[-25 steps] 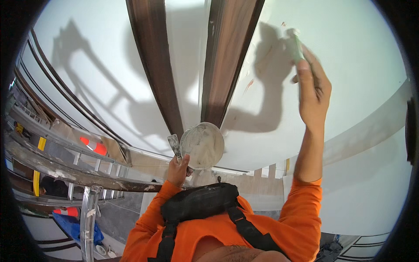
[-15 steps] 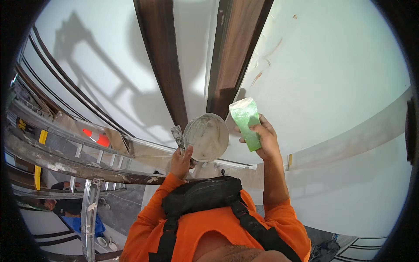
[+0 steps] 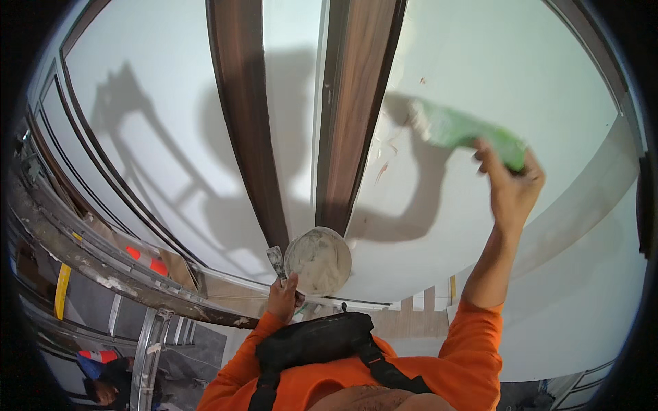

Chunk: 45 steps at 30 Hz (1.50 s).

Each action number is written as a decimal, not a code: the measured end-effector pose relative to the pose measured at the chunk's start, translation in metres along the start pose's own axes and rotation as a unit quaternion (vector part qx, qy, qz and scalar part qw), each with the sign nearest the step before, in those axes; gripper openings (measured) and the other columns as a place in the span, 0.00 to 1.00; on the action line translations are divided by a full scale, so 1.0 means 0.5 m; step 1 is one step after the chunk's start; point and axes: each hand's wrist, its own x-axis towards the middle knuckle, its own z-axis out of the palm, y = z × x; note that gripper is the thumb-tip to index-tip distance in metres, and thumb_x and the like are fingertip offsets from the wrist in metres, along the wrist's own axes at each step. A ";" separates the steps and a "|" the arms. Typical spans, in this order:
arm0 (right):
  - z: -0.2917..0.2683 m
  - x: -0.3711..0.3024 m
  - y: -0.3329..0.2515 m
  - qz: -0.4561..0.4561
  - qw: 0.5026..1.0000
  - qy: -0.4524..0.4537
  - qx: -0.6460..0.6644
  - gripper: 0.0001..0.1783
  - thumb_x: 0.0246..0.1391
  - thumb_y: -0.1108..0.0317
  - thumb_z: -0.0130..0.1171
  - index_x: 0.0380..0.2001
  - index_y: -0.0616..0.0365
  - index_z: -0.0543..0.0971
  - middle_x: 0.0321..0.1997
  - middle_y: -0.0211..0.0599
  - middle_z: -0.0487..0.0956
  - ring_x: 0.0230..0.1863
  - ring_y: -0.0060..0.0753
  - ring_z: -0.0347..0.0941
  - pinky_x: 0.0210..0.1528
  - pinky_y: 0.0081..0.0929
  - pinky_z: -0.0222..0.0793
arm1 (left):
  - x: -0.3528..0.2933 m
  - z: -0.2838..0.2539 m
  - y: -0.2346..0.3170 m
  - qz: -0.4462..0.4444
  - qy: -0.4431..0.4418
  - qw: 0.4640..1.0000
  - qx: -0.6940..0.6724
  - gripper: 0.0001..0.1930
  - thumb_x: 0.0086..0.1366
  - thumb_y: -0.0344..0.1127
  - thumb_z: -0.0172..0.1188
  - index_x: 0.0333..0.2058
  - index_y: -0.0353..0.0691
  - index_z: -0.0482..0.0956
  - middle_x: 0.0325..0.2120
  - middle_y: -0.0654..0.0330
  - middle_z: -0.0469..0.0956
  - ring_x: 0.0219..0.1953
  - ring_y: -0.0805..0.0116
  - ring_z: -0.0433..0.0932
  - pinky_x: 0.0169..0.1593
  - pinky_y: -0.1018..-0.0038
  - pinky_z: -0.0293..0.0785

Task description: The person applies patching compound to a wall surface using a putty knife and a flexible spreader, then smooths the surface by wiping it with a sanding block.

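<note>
My left hand point(image 3: 282, 299) is closed round the handle of a putty knife point(image 3: 275, 261), its smeared metal blade pointing up. Right beside it, and apparently held by the same hand, is a round container of pale filler point(image 3: 319, 262); how the fingers grip it is hidden. My right hand point(image 3: 515, 183) pinches a flat green spreader point(image 3: 466, 129), smeared by motion, with white filler along its far edge. The spreader is at the white wall panel point(image 3: 507, 61), right of the dark wood trim point(image 3: 360, 103); whether it touches the panel I cannot tell. Brownish marks show on that panel.
A paint-spattered scaffold rail point(image 3: 130, 288) curves past my left side, with a metal upright point(image 3: 146, 359) below. An orange cone point(image 3: 146, 260) stands beyond the rail. Another person point(image 3: 113, 383) is low at the lower left. A black pouch point(image 3: 315, 342) is strapped across my chest.
My right hand has swung up and right with the green spreader, which has tilted toward the panel beside the trim. The left hand and container sit lower in view.
</note>
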 end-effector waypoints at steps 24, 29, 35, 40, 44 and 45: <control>0.090 0.326 -0.148 -0.517 0.822 0.043 -0.236 0.14 0.49 0.79 0.68 0.41 0.55 0.85 0.38 0.39 0.85 0.38 0.44 0.80 0.42 0.35 0.77 | 0.004 -0.002 -0.011 0.026 -0.024 0.999 0.001 0.22 0.72 0.53 0.60 0.41 0.35 0.74 0.17 0.62 0.76 0.14 0.74 0.73 0.19 0.76 0.68; 0.104 0.328 -0.126 -0.519 0.827 -0.006 -0.214 0.18 0.48 0.80 0.66 0.43 0.53 0.86 0.41 0.42 0.86 0.44 0.45 0.82 0.47 0.37 0.78 | 0.000 0.000 -0.004 0.029 -0.034 0.999 -0.005 0.21 0.72 0.51 0.60 0.43 0.35 0.74 0.18 0.63 0.74 0.14 0.74 0.72 0.18 0.77 0.66; 0.102 0.285 -0.094 -0.519 0.821 -0.038 -0.236 0.21 0.49 0.84 0.63 0.46 0.53 0.84 0.46 0.32 0.86 0.44 0.37 0.81 0.46 0.30 0.79 | -0.007 0.003 0.007 0.018 -0.045 0.998 -0.046 0.19 0.72 0.50 0.61 0.43 0.37 0.73 0.19 0.66 0.72 0.15 0.75 0.71 0.18 0.77 0.64; 0.093 0.277 -0.038 -0.532 0.805 -0.058 -0.255 0.31 0.39 0.82 0.68 0.50 0.44 0.82 0.49 0.28 0.84 0.50 0.41 0.79 0.51 0.34 0.79 | -0.007 0.006 0.008 0.009 -0.037 0.999 -0.027 0.19 0.72 0.50 0.61 0.41 0.37 0.73 0.19 0.65 0.72 0.15 0.76 0.71 0.18 0.77 0.64; 0.094 0.235 -0.037 -0.507 0.821 -0.093 -0.246 0.31 0.38 0.82 0.68 0.49 0.44 0.82 0.49 0.27 0.84 0.51 0.40 0.79 0.52 0.34 0.79 | -0.003 0.002 0.000 0.022 -0.031 0.999 -0.028 0.21 0.71 0.52 0.61 0.41 0.37 0.72 0.19 0.65 0.72 0.15 0.75 0.71 0.18 0.77 0.65; 0.094 0.231 -0.037 -0.500 0.822 -0.105 -0.251 0.31 0.38 0.82 0.68 0.49 0.44 0.82 0.49 0.27 0.84 0.51 0.39 0.79 0.52 0.33 0.79 | -0.005 0.002 0.000 0.022 -0.027 0.999 -0.023 0.21 0.71 0.53 0.61 0.40 0.37 0.72 0.18 0.65 0.72 0.15 0.75 0.71 0.18 0.77 0.65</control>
